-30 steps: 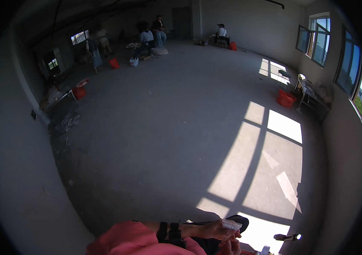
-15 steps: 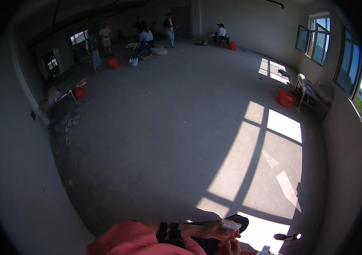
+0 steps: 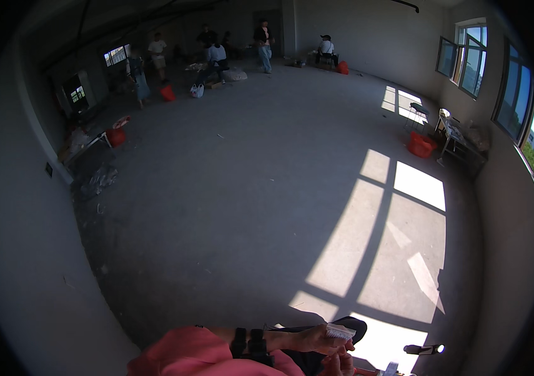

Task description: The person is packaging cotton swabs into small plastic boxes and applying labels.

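My left forearm, in a pink sleeve with a black wrist strap (image 3: pixel 248 341), reaches across the bottom of the view. My left hand (image 3: pixel 311 340) is closed on a small white ridged object (image 3: pixel 340 331), perhaps a brush. My right hand (image 3: pixel 340 363) shows only partly at the lower edge, just beneath that object; its fingers point up toward it, and whether they grip it is unclear. A dark rounded shape (image 3: pixel 356 324) sits right behind the hands.
A bare concrete floor (image 3: pixel 248 188) stretches ahead with sunlit window patches (image 3: pixel 373 238) at right. Several people (image 3: pixel 264 41) stand or sit at the far end among red buckets (image 3: pixel 168 93). A red tub (image 3: pixel 420 145) and table (image 3: pixel 461 141) stand by the right wall. A small dark tool (image 3: pixel 422 349) lies nearby.
My hands have barely moved. At the far end, one standing person has walked to the right and others have shifted.
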`<state>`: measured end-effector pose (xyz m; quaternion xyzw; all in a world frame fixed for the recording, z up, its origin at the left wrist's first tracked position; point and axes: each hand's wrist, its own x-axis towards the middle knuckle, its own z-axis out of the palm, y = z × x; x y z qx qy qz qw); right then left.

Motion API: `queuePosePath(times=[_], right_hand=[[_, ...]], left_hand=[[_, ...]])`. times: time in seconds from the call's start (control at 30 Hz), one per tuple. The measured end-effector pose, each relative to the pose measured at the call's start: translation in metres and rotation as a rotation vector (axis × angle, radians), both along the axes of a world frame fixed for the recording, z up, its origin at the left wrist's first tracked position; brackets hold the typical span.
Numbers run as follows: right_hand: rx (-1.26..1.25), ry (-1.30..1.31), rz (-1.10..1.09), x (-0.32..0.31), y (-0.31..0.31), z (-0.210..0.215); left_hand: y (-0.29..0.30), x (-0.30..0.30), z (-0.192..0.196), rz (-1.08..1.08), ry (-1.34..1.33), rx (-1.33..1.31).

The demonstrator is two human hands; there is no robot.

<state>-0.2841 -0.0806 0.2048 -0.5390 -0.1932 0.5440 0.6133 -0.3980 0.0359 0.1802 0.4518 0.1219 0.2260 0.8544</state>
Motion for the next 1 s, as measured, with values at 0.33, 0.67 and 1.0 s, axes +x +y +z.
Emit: queuePosePath(times=[0.33,0.67,1.0], right_hand=[[-0.001,-0.001,0.009,0.001,-0.003,-0.003],[0.012,0.005,0.013,-0.003,-0.003,0.007],[-0.026,-0.038,0.001,-0.004,0.0,0.011]], left_hand=[[-0.002,-0.003,0.008,-0.012,-0.013,-0.032],[0.0,-0.005,0.013,0.005,0.033,0.053],[0.001,-0.004,0.017,0.011,0.095,0.127]])
